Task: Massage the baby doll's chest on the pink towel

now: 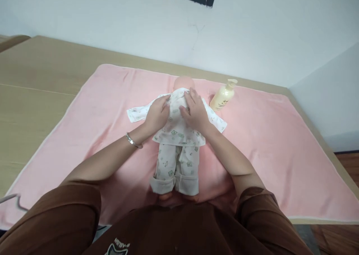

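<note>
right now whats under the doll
The pink towel lies under the doll, spread over the wooden table. Both hands cover its chest; anything beneath its back is hidden.

Pink towel (280, 143); doll's clothes (179, 133) white, seemingly green-printed.

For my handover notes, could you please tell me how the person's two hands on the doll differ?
The left hand carries a silver bracelet at its wrist; the right hand has a bare wrist. The left hand lies lower on the doll's top; the right hand reaches nearer the doll's head. Both rest palm-down on the chest.
</note>
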Tool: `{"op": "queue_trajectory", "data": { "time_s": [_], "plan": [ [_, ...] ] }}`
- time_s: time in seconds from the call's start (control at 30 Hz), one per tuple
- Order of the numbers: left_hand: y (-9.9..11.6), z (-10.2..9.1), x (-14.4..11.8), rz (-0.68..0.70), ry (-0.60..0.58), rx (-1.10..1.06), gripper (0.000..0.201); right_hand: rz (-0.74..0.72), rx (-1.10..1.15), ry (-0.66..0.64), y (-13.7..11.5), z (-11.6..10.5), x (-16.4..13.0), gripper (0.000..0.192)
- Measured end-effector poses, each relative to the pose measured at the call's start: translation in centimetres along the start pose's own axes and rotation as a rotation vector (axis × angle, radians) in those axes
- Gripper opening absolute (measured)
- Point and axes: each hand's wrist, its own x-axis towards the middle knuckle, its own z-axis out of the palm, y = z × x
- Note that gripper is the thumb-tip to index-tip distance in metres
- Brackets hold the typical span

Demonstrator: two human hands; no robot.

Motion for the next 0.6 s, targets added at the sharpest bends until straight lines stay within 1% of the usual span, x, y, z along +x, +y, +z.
{"op": "queue_trajectory", "data": {
  "time_s": [0.07,0.17,0.2,0.33,0.4,0.43,0.47,0.5,0.53,0.57,0.6],
  "plan": [
    [-0.3,-2.1,-1.5,0.005,0.039,-0.006,0.05,-0.021,-0.005,-0.012,0.0,0.0,0.0,0.065],
    [-1.2,-5.9,-3.8,-0.01,0.122,0.025,0.046,-0.05,-0.01,-0.131,-0.5,0.1,-0.1,0.064],
    [-1.5,-7.3,-4.5,-0.015,0.156,0.038,0.046,-0.044,-0.008,-0.145,-0.7,0.1,-0.2,0.064],
    [-3.3,-13.3,-7.8,-0.059,0.322,0.089,0.051,-0.047,-0.025,-0.072,-1.5,0.1,-0.3,0.065],
    [-4.8,-16.6,-9.7,-0.081,0.419,0.105,0.055,-0.083,-0.054,-0.079,-1.6,0.3,-0.2,0.063],
    [-5.9,-18.4,-10.7,-0.114,0.5,0.121,0.054,-0.099,-0.062,-0.093,-1.5,0.4,-0.1,0.062],
    [-7.2,-20.1,-11.7,-0.162,0.566,0.186,0.053,-0.109,-0.064,-0.094,-1.4,0.5,-0.1,0.06],
    [-8.6,-21.9,-12.9,-0.221,0.628,0.22,0.056,-0.113,-0.063,-0.079,-1.3,0.6,-0.2,0.06],
    [-10.1,-23.7,-14.2,-0.292,0.735,0.227,0.059,-0.12,-0.055,-0.047,-1.2,0.6,-0.3,0.059],
    [-11.7,-25.5,-15.7,-0.383,0.856,0.241,0.061,-0.118,-0.057,0.015,-1.1,0.6,-0.5,0.06],
    [-13.2,-27.3,-17.5,-0.467,1.004,0.291,0.059,-0.112,-0.062,0.052,-0.9,0.6,-0.8,0.062]
  ]
}}
